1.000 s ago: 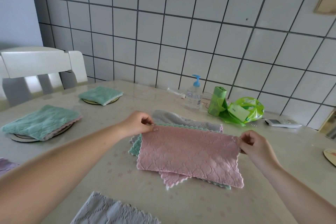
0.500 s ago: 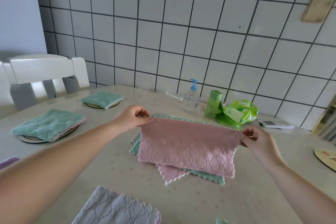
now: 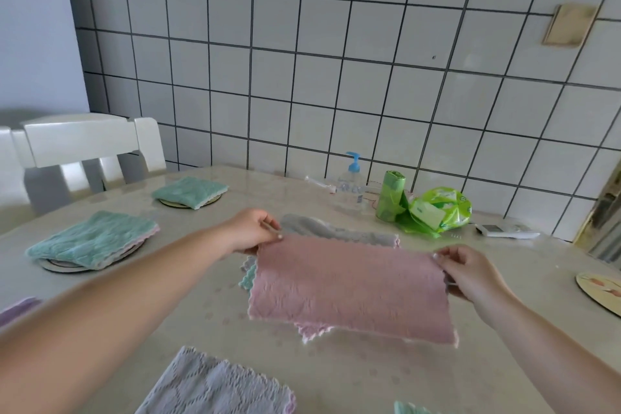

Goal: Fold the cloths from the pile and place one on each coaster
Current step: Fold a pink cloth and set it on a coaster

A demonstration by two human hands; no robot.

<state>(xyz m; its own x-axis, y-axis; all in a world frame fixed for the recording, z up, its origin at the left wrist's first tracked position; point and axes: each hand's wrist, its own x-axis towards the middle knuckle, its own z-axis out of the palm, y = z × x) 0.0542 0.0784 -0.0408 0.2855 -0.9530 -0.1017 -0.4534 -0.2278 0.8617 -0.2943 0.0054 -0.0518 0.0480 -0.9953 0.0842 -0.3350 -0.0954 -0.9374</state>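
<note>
Two hands are stretched over the table (image 3: 336,376), and a pink cloth (image 3: 349,289) is held between them by its far corners. The far left corner is pinched by the left hand (image 3: 250,232) between thumb and fingertips; the far right corner is pinched in the same way by the right hand (image 3: 470,274). The cloth is spread flat between the hands, its near edge hanging towards the viewer, with the hands at its far edge on either side.

Beneath it lies the pile of cloths (image 3: 339,232): a grey one shows beyond the far edge, a teal scalloped edge at the left, and a pink scalloped corner below the near edge.

At the left, a folded teal cloth (image 3: 94,240) is laid on a round coaster (image 3: 64,266); farther off, a second folded teal cloth (image 3: 190,191) is laid on another coaster (image 3: 168,202). A bare coaster (image 3: 601,292) is seen at the right edge. A lilac cloth (image 3: 215,386) lies at the near edge.

Along the tiled wall stand a pump bottle (image 3: 351,183), a green bag roll (image 3: 391,195), a green packet (image 3: 437,210) and a white remote (image 3: 504,230). A white chair (image 3: 84,144) is seen at the far left.
</note>
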